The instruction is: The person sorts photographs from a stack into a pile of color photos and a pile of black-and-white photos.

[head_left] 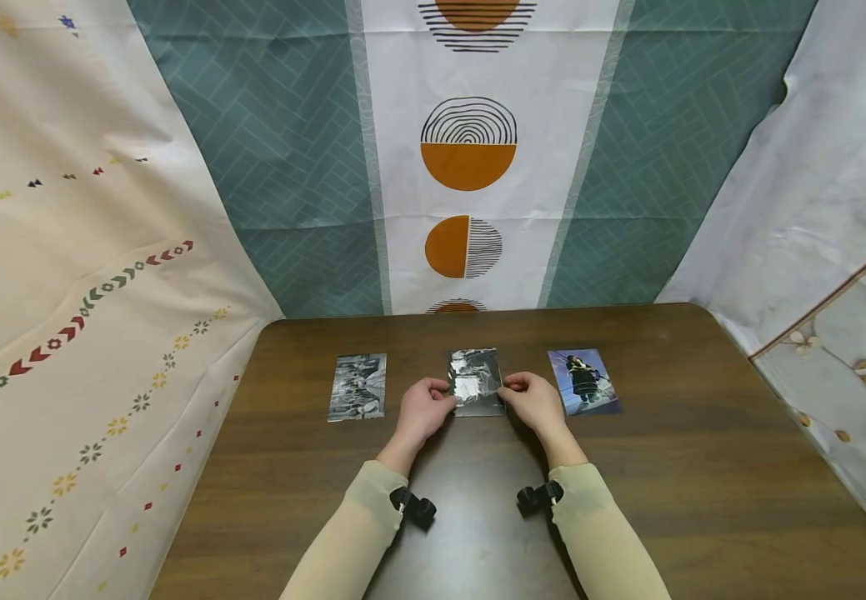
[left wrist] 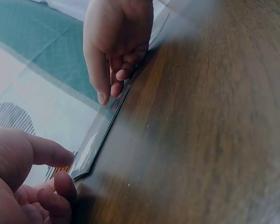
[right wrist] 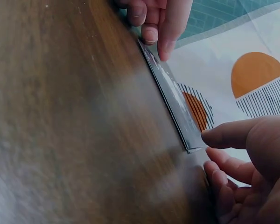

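A glossy dark-toned photo print (head_left: 478, 402) lies at the middle of the brown table, with bright glare across its picture. My left hand (head_left: 425, 411) pinches its left edge between thumb and fingers. On the opposite edge my right hand (head_left: 539, 404) does likewise, thumb on top. Seen almost edge-on in the right wrist view, the print (right wrist: 170, 95) has a thin, layered-looking dark edge close to the wood. Left of it lies a black-and-white photo (head_left: 357, 387). To the right is a colour photo (head_left: 584, 382) of a dark-clothed figure on blue-violet.
The wooden table (head_left: 312, 517) has rounded far corners. Behind it hangs a teal and white cloth (head_left: 312, 167) with orange and black shapes. Patterned cream cloth (head_left: 65, 250) borders the left side, and white floral cloth (head_left: 838, 333) the right.
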`<action>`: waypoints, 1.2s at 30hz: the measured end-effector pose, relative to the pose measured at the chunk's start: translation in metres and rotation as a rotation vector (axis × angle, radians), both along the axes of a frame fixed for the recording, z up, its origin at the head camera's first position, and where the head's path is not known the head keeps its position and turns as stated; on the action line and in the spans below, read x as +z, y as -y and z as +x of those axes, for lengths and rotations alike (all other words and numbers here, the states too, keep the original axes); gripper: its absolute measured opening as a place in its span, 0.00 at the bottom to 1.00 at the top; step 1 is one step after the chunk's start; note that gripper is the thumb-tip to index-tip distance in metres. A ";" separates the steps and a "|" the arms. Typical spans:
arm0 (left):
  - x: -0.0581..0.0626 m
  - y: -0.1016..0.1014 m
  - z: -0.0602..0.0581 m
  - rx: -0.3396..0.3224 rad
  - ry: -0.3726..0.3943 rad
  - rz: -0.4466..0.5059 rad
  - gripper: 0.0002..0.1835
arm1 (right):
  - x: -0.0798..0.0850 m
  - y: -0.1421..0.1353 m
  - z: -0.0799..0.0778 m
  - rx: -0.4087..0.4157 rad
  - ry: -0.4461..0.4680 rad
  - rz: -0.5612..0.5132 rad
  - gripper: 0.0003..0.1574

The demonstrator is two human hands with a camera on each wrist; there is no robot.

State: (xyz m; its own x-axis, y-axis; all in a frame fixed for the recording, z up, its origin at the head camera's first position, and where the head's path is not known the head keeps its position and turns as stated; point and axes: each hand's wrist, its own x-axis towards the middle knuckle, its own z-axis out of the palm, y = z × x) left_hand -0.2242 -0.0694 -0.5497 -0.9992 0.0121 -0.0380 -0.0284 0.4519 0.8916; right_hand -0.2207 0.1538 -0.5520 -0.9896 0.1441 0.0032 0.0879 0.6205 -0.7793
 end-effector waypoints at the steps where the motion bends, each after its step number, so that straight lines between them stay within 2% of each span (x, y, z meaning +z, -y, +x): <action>1: 0.000 0.000 0.000 0.000 0.004 0.005 0.15 | 0.000 0.000 0.000 -0.001 0.003 0.002 0.19; 22: 0.003 -0.001 -0.004 -0.003 0.036 -0.029 0.17 | 0.003 0.005 -0.001 -0.001 0.012 0.088 0.20; 36: 0.000 0.000 -0.003 0.013 0.055 0.093 0.17 | 0.001 0.005 -0.001 -0.013 0.026 0.016 0.22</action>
State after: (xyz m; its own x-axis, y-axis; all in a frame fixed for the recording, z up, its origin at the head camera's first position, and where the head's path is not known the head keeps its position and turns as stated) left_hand -0.2269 -0.0692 -0.5499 -0.9957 0.0056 -0.0922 -0.0838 0.3667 0.9266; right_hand -0.2220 0.1490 -0.5507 -0.9874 0.1572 -0.0203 0.1163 0.6315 -0.7666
